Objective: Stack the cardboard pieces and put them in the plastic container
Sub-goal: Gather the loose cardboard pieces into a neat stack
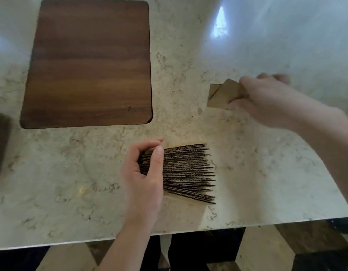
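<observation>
Corrugated cardboard stack [188, 173] near the counter's front edge, standing on edge, ragged at its right side. Left hand [142, 173] clamped over the stack's left end, thumb on the near face, fingers curled behind. Marble countertop [71, 182] beneath, pale and veined. Further out to the right, right hand [267, 100], slightly blurred, closed on a few loose cardboard pieces [224, 94], fanned and crossed, low over the stone. Beyond, far left, dark wooden board [91, 63] lying flat.
</observation>
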The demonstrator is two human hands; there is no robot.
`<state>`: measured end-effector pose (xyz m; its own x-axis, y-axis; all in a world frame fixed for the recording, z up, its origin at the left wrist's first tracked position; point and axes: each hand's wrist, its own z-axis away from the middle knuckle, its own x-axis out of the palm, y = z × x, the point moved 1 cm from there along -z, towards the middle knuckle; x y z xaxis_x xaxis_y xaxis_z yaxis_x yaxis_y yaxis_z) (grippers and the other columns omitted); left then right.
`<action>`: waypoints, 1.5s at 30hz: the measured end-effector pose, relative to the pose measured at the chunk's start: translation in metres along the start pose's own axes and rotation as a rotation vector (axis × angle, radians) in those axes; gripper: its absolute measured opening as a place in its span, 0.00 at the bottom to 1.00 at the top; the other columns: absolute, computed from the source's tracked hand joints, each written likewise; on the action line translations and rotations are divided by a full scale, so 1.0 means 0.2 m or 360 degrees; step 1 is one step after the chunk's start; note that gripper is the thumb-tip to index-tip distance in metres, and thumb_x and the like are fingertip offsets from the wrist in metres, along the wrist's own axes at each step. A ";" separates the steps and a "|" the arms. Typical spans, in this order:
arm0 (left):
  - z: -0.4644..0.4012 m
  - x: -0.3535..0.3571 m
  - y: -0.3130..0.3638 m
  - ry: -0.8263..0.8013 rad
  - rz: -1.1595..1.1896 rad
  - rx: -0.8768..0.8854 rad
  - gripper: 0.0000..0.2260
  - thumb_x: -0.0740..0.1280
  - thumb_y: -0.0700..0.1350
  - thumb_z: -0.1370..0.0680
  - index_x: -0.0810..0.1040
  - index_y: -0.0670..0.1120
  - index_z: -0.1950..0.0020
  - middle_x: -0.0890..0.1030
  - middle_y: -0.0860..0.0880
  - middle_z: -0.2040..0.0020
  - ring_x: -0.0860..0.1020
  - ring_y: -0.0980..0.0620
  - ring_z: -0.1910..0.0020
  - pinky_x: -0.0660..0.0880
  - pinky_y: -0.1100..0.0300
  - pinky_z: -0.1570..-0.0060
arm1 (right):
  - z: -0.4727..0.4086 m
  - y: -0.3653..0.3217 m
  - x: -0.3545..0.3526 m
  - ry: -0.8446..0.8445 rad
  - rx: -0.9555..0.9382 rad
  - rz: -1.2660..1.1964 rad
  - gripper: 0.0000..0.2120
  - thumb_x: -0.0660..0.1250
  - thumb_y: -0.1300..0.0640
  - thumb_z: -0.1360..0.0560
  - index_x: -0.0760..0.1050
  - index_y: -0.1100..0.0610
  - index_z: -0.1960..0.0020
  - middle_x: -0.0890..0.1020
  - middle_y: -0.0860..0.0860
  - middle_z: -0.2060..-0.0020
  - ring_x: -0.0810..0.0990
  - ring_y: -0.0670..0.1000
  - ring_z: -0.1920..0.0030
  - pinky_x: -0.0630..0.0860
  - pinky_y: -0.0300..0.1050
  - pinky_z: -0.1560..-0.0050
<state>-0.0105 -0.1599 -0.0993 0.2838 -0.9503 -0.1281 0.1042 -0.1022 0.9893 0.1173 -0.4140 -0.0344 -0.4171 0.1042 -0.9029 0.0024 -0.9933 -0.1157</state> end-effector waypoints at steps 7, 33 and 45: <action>0.02 0.01 0.01 0.0028 0.0210 -0.0132 0.21 0.68 0.42 0.19 0.71 0.57 0.28 0.79 0.54 0.28 0.77 0.55 0.26 0.73 0.47 0.25 | 0.26 -0.56 0.14 0.0340 -0.0594 0.0103 0.08 0.61 0.47 0.16 0.77 0.47 0.43 0.81 0.47 0.52 0.80 0.55 0.48 0.72 0.52 0.46; -0.01 0.02 -0.01 0.0019 -0.0059 0.0068 0.05 0.66 0.54 0.18 0.81 0.59 0.50 0.84 0.52 0.52 0.81 0.57 0.52 0.77 0.61 0.49 | 0.66 -0.63 0.72 0.0911 0.0159 -0.1933 0.33 0.61 0.45 0.20 0.60 0.55 0.18 0.69 0.44 0.23 0.69 0.47 0.23 0.71 0.51 0.26; 0.03 -0.04 -0.03 0.0042 0.0118 0.0077 0.12 0.59 0.39 0.18 0.81 0.47 0.41 0.84 0.49 0.42 0.82 0.51 0.40 0.79 0.46 0.38 | 0.44 -0.59 0.68 0.1143 -0.0076 -0.2042 0.14 0.64 0.55 0.22 0.73 0.55 0.37 0.80 0.54 0.42 0.81 0.57 0.42 0.78 0.59 0.43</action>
<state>-0.0180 -0.1539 -0.1036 0.3139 -0.9478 -0.0557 0.0359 -0.0468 0.9983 -0.0207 -0.2880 -0.1075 0.3741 0.9099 -0.1792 0.0227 -0.2021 -0.9791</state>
